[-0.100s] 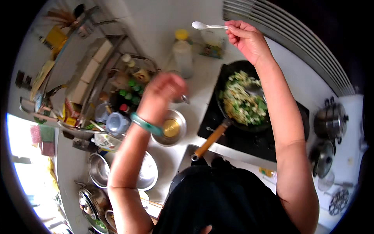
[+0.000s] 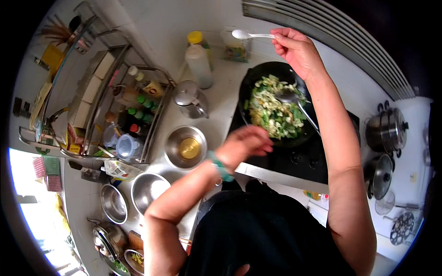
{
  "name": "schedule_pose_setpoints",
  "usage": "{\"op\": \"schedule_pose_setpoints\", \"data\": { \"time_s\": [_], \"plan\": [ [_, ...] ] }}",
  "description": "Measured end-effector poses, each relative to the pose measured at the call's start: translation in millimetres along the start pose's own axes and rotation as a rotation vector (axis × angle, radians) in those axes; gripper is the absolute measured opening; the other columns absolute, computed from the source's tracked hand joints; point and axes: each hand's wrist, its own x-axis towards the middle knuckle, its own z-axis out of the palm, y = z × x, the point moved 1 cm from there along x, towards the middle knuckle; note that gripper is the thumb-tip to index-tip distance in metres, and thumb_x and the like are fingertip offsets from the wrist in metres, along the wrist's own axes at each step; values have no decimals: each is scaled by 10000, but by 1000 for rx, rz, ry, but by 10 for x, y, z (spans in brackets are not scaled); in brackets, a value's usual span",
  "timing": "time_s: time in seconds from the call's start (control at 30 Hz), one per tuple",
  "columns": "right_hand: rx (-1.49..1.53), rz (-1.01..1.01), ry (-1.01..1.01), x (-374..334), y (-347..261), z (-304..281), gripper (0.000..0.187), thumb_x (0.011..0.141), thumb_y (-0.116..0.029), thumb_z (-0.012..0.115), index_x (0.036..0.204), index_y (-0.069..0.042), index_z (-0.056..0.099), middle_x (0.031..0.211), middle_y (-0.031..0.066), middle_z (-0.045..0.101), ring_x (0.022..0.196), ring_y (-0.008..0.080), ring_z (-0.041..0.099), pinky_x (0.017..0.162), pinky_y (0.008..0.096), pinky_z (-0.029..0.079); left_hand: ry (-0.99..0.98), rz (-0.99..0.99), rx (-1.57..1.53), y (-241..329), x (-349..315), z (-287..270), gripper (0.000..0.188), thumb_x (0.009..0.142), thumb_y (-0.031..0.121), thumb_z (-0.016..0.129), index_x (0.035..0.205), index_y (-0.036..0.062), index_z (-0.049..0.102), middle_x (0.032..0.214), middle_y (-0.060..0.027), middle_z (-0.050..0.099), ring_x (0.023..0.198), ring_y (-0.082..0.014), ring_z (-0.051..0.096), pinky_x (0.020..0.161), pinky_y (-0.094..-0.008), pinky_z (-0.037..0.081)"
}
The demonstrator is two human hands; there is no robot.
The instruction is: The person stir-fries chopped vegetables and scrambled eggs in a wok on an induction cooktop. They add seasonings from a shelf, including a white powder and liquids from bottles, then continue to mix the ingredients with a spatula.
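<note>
My right hand (image 2: 297, 51) pinches the handle of a small white spoon (image 2: 251, 35), held level above the far side of the stove. The spoon's bowl looks white; whether it carries something is unclear. My left hand (image 2: 244, 145), blurred by motion, is over the wooden handle of the black wok (image 2: 244, 85). It hides most of that handle, so I cannot tell if its fingers grip it. In the wok lie chopped greens with pale pieces (image 2: 276, 110). A metal ladle (image 2: 287, 95) rests in the food, its handle leaning out toward my right forearm.
Left of the stove stand a steel bowl with yellowish liquid (image 2: 189, 149), a lidded metal pot (image 2: 188, 94) and a white bottle (image 2: 199, 64). A rack (image 2: 147, 138) of bottles and jars fills the left wall. Steel pots (image 2: 386, 131) are at the right.
My left hand has swung right and nearer, from beside the lidded metal pot to the wok's handle. My right hand still holds the spoon up. The view has shifted slightly.
</note>
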Motion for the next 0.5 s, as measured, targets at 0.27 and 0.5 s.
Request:
{"op": "schedule_pose_setpoints", "data": {
  "time_s": [0.27, 0.5],
  "plan": [
    [-51, 49, 178, -758, -133, -1009, 163, 884, -68, 600, 1019, 21, 615, 886, 67, 600, 737, 93, 518, 698, 208, 443, 24, -536, -434, -1573, 1445, 1343, 744, 798, 556, 652, 1315, 80, 408, 1378, -201, 381, 1247, -295, 420, 1005, -518, 361],
    [-55, 71, 244, -1148, -69, -1527, 150, 896, -86, 596, 1013, 4, 622, 859, 47, 606, 752, 91, 529, 714, 206, 446, -30, -407, -599, -1999, 1811, 1739, 527, 787, 544, 660, 1121, 168, 503, 1241, -117, 509, 1209, -266, 452, 1017, -528, 283]
  ]
}}
